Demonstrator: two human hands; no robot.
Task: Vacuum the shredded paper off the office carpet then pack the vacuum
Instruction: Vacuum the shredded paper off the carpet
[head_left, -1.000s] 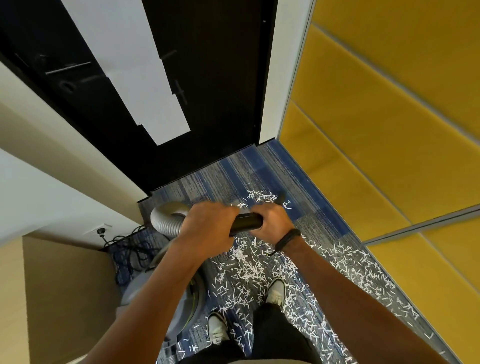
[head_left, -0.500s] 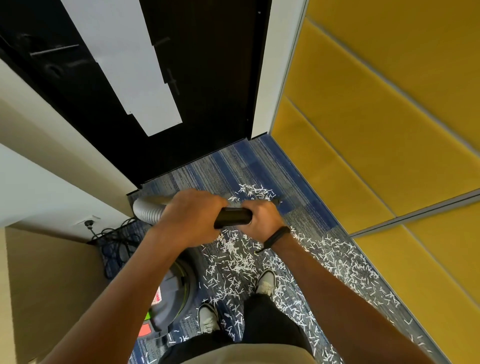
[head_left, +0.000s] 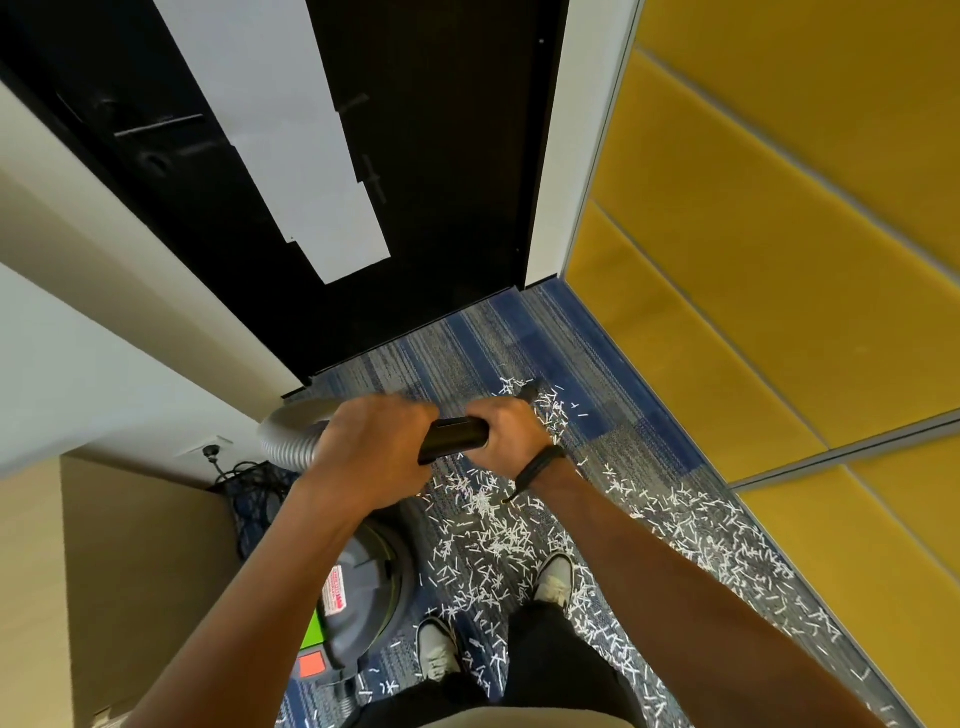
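Observation:
White shredded paper (head_left: 488, 525) lies scattered over the blue and grey carpet (head_left: 467, 343), around my shoes and along the yellow wall. My left hand (head_left: 374, 447) grips the vacuum's black wand (head_left: 452, 436) where the grey ribbed hose (head_left: 288, 431) joins it. My right hand (head_left: 506, 431) grips the wand further forward, a black band on its wrist. The wand's nozzle tip (head_left: 530, 392) shows just past my right hand, over the far paper bits. The grey vacuum canister (head_left: 363, 597) stands on the carpet at my left foot.
A black door (head_left: 441, 182) with white paper sheets taped on it closes the far end. Yellow padded wall panels (head_left: 753, 260) run along the right. On the left are a white wall, a wall socket with black cables (head_left: 218, 457), and a beige cabinet (head_left: 130, 571).
Both hands stay on the wand. The view has shifted, so more of the canister shows at lower left and the hose bend sits further left.

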